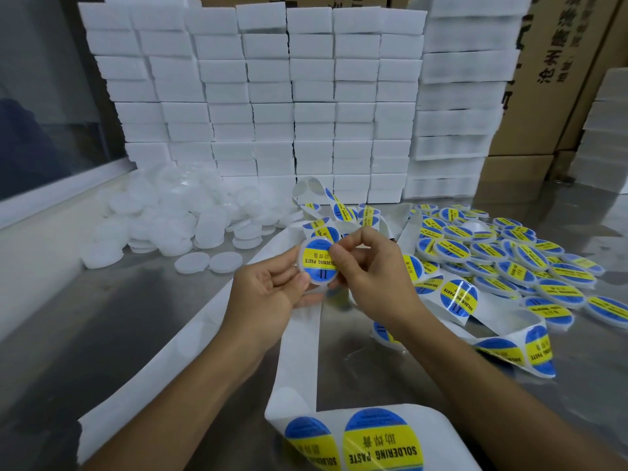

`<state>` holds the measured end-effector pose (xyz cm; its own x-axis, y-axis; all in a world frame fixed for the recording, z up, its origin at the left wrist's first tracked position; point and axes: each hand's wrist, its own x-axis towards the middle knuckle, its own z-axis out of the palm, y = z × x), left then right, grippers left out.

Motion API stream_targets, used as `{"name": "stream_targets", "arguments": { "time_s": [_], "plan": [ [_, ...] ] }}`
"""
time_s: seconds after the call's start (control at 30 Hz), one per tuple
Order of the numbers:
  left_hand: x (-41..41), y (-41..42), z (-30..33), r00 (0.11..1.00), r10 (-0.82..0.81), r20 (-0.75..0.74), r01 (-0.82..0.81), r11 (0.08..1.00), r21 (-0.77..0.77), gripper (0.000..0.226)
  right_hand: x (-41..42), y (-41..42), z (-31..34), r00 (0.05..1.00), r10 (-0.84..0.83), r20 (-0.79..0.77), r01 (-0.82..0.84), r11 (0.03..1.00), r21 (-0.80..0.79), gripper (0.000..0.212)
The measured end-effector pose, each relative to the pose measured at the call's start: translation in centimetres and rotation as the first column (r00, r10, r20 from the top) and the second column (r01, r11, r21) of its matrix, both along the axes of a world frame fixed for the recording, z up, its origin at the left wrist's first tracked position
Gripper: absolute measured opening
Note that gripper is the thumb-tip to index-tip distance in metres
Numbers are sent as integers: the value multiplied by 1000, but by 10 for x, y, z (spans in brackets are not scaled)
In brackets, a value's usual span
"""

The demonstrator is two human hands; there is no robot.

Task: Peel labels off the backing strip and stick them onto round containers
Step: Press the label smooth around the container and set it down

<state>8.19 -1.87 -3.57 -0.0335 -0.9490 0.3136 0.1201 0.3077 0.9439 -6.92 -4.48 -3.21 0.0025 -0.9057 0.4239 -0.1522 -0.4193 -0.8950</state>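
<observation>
My left hand [268, 290] grips a round white container [317, 261] above the table's middle. A blue and yellow "Soldering Paste" label [317, 263] lies on its face. My right hand [370, 273] pinches the container's right edge, thumb and forefinger curled over the label. The white backing strip [295, 355] winds across the table, with labels still on it near the front edge [382, 440] and at the right [458, 297].
A heap of plain white containers [176, 215] lies at the left. Labelled containers [509, 256] are piled at the right. Stacks of white boxes [272, 96] form a wall behind, with cardboard cartons [550, 73] at the far right. The table is steel [136, 317].
</observation>
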Motion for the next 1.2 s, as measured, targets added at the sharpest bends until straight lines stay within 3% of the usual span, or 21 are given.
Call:
{"name": "stream_targets", "arguments": {
  "time_s": [0.03,0.13,0.2,0.3,0.47,0.57,0.7,0.8,0.97,1.07,1.2],
  "plan": [
    [2,0,0,1000,24,-9,-24,1000,7,41,0,1,0,999,45,-15,-45,999,7,8],
    [7,-3,1,995,92,-26,-91,995,33,36,0,3,1,986,156,-53,-155,988,19,37],
    [8,-4,2,994,104,-19,-103,994,44,35,0,3,2,984,175,-30,-174,984,44,33],
    [7,-3,2,997,74,23,-75,997,36,35,-1,4,6,993,121,18,-122,991,52,5],
    [1,0,2,996,23,82,-25,999,33,41,-4,2,7,997,22,73,-25,999,44,28],
    [3,0,2,998,45,41,-48,997,64,35,0,2,4,997,37,73,-40,998,42,25],
    [8,-5,1,988,132,-75,-121,982,144,22,2,0,-1,995,99,6,-99,995,15,3],
    [11,-8,0,976,188,-111,-164,968,192,19,5,0,-4,989,145,-14,-145,989,21,20],
    [10,-7,1,972,188,-139,-158,966,203,19,5,-2,-7,993,92,-73,-91,996,18,25],
    [10,-7,1,971,194,-139,-163,964,208,18,6,-1,-10,972,-60,-227,31,991,-130,41],
    [10,-6,0,977,174,-124,-148,970,195,16,7,3,-9,905,-138,-403,-10,939,-343,51]
  ]
}}
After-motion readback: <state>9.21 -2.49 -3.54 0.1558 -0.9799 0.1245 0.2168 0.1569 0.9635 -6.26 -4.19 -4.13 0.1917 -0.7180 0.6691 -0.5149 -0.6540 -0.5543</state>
